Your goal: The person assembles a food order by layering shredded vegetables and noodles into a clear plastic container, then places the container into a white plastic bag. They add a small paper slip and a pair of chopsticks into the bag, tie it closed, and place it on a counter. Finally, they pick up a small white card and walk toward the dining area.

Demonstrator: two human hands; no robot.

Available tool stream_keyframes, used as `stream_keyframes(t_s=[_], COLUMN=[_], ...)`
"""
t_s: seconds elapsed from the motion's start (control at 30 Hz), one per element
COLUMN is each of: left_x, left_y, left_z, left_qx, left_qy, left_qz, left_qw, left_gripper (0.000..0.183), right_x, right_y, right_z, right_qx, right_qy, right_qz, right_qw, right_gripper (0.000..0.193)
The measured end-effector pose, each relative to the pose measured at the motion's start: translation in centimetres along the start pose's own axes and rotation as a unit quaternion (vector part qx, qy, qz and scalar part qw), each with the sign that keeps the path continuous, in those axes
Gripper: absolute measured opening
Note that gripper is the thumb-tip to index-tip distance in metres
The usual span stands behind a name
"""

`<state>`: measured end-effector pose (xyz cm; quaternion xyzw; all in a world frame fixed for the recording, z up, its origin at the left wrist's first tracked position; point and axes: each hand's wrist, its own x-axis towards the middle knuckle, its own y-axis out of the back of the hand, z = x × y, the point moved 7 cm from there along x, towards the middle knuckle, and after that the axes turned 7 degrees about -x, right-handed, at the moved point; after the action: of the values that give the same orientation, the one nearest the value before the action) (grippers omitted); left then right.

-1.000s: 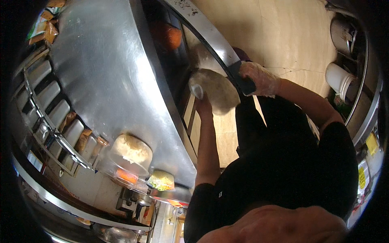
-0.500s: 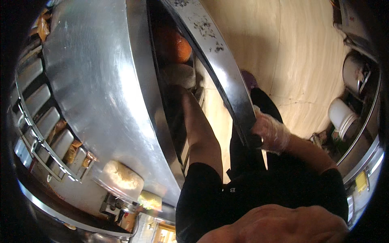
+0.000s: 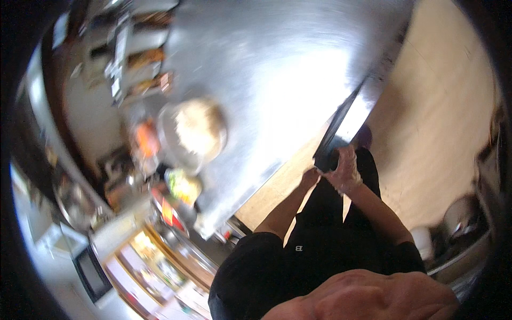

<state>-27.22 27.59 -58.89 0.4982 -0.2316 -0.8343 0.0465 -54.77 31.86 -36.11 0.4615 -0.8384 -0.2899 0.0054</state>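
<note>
The steel door (image 3: pixel 358 114) of the under-counter cabinet stands slightly ajar along the counter's front, with a dark gap behind its edge. My right hand (image 3: pixel 345 172), in a clear plastic glove, curls around the dark near end of this door. Just left of it, my left hand (image 3: pixel 311 176) is close to the same end and to my right thumb. Its fingers are blurred and partly hidden, so I cannot make out whether it holds anything.
On the steel counter (image 3: pixel 256 96) are a bowl of pale shredded food (image 3: pixel 198 128), a bag of orange food (image 3: pixel 145 138) and a bag of yellow-green food (image 3: pixel 184 185). A rack of trays (image 3: pixel 141 58) is beyond. Pots (image 3: pixel 463 216) stand at the right.
My left arm has come out of the cabinet, and its hand is now beside my right hand. The door has swung closer to the counter. The view has turned, bringing in more of the counter's left end.
</note>
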Motion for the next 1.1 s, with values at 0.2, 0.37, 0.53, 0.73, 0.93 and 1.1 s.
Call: stream_keyframes(t_s=[0.2,0.37,0.53,0.73,0.93,1.1], left_x=[-20.4,-25.7,-29.0,-28.6,-29.1,-30.5], left_y=[-2.0,-0.1,2.9,1.7,2.9,1.7], left_z=[-7.7,-6.4,-3.0,-9.2,-19.9,-28.3], left_qx=[0.073,0.114,0.064,0.012,-0.054,-0.021], left_qy=[0.031,0.107,-0.051,-0.003,0.044,0.110], left_qz=[-0.103,-0.100,0.238,0.207,0.259,0.202], left_qw=[0.992,0.983,0.968,0.978,0.963,0.973], left_gripper=[0.036,0.013,0.006,0.011,0.020,0.028], right_x=[6.0,5.8,6.2,9.6,13.1,14.9], right_y=[-6.8,-2.0,1.2,-1.8,-7.3,-15.1], right_z=[-0.6,-3.6,-9.2,-23.9,-31.2,-36.3], right_qx=[-0.135,-0.197,0.023,0.106,-0.047,0.165], right_qy=[-0.081,0.080,0.082,0.003,-0.002,-0.013], right_qz=[-0.216,-0.116,-0.175,-0.115,-0.012,0.009], right_qw=[0.964,0.970,0.981,0.988,0.999,0.986], right_gripper=[0.083,0.076,0.037,0.027,0.027,0.020])
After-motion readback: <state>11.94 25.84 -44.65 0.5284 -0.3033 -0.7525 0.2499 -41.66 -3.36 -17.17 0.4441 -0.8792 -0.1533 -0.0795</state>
